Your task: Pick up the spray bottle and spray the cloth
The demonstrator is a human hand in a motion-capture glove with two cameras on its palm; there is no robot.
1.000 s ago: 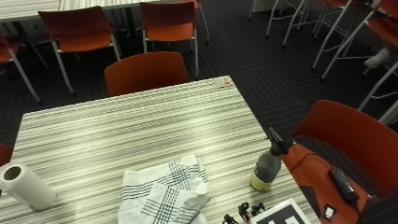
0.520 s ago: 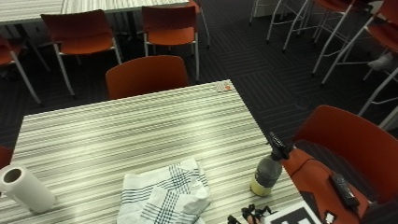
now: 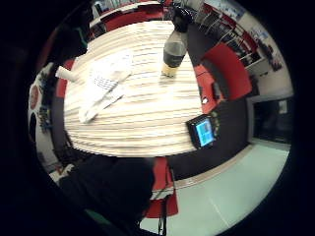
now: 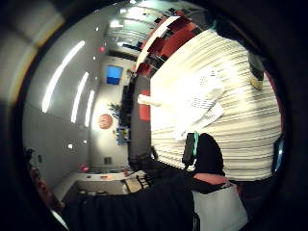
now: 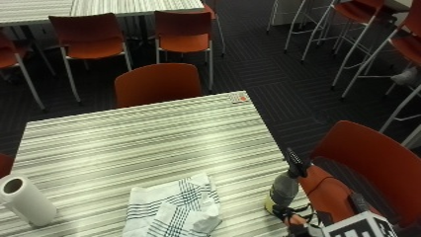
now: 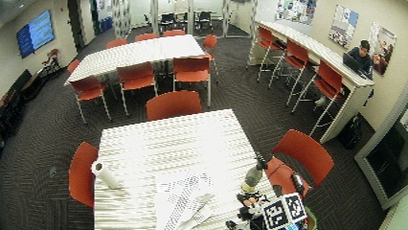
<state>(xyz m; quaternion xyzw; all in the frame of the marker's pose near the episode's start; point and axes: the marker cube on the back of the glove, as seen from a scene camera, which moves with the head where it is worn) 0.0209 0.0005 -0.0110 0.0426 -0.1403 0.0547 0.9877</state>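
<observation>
A spray bottle [image 5: 284, 190] with a grey body, yellowish base and black trigger head stands upright near the right edge of the striped table [image 5: 138, 143]. It also shows in the palm views, still some way from the palm, as the bottle [image 3: 173, 49] and the bottle [image 4: 256, 72]. A white cloth with dark checks [image 5: 174, 210] lies crumpled to its left, near the front edge. My gloved right hand [image 5: 294, 220] is low over the table's front right corner, just in front of the bottle's base and not touching it. In the wide view the hand [image 6: 247, 200] sits below the bottle [image 6: 253, 175].
A paper towel roll [image 5: 26, 200] stands at the table's front left. A red chair [image 5: 368, 163] is close to the right of the bottle, another [image 5: 158, 84] at the far side. A small device with a lit screen [image 3: 203, 132] lies at the table's near corner.
The outside view has shifted a little. My gloved hand has edged closer to the bottle's base. Bottle, cloth and roll stay where they were.
</observation>
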